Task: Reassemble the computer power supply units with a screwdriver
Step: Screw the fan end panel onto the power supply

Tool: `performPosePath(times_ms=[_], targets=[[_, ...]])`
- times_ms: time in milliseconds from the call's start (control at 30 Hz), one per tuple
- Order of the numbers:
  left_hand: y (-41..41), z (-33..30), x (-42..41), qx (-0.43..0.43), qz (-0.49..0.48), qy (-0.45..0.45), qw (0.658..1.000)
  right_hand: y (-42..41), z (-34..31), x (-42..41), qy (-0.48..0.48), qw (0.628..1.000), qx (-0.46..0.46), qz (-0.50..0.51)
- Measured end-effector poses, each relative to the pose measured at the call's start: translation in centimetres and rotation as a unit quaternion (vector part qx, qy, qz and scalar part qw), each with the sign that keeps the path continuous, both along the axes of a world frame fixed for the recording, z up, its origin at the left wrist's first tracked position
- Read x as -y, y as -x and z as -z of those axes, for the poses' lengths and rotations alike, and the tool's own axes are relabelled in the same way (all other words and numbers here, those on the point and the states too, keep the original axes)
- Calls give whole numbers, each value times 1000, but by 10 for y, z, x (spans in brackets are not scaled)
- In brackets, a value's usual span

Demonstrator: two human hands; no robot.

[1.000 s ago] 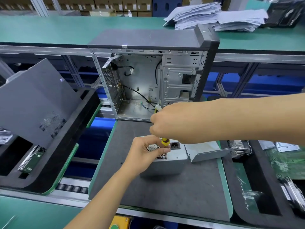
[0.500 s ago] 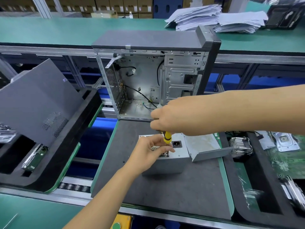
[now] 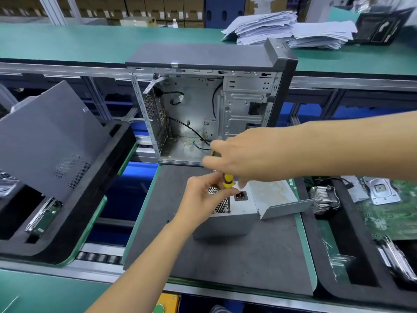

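A silver power supply unit [image 3: 239, 213] stands on a dark grey mat [image 3: 237, 256], its mesh grille and black power socket facing up. Its bent metal cover [image 3: 279, 199] lies against its right side. My right hand [image 3: 246, 154] grips a yellow-handled screwdriver [image 3: 228, 180] from above, held upright over the unit's top. My left hand [image 3: 203, 195] rests on the grille, with its fingers curled around the screwdriver's lower part.
An open, empty computer case [image 3: 203, 105] stands just behind the mat. A grey side panel [image 3: 49, 136] leans in a black foam tray [image 3: 94, 211] at left. Another black foam tray [image 3: 338, 267] at right holds a heatsink [image 3: 325, 199] and a circuit board [image 3: 392, 213]. Paper stacks [image 3: 288, 30] lie on the far bench.
The view has drifted slightly. Both hands stay at the screwdriver over the power supply; my right hand's fingers have shifted a little on the handle.
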State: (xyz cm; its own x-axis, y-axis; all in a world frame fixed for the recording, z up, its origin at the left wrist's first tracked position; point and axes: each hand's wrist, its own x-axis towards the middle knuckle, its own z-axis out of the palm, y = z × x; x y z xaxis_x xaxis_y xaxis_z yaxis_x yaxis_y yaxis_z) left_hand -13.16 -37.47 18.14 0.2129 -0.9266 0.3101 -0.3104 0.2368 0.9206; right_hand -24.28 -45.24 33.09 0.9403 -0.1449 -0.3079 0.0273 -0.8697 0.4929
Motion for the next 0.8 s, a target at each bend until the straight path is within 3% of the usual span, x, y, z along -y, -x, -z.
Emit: performPosePath(times_ms=[100,167,267,433,567,667,800], targets=[[-6,-1,-2,25,36,-15,999,1,-13,3,16,994,-60,-90],[-8,-3,-3,39,75,-29,996,0,-13,1,59,992,-57,-97],[-11,-6,-7,22,108,-48,993,-2,-8,-3,81,995,-23,-58],[-2,-14,-6,-20,55,14,998,-7,-2,-7,61,998,13,18],[-7,-18,-2,-26,130,-55,990,-1,1,-8,86,995,-1,55],[-12,-24,-1,-18,182,-87,979,8,-1,-12,99,991,-70,-62],[-19,-30,0,-20,227,-111,967,9,-11,-12,185,953,-135,-197]])
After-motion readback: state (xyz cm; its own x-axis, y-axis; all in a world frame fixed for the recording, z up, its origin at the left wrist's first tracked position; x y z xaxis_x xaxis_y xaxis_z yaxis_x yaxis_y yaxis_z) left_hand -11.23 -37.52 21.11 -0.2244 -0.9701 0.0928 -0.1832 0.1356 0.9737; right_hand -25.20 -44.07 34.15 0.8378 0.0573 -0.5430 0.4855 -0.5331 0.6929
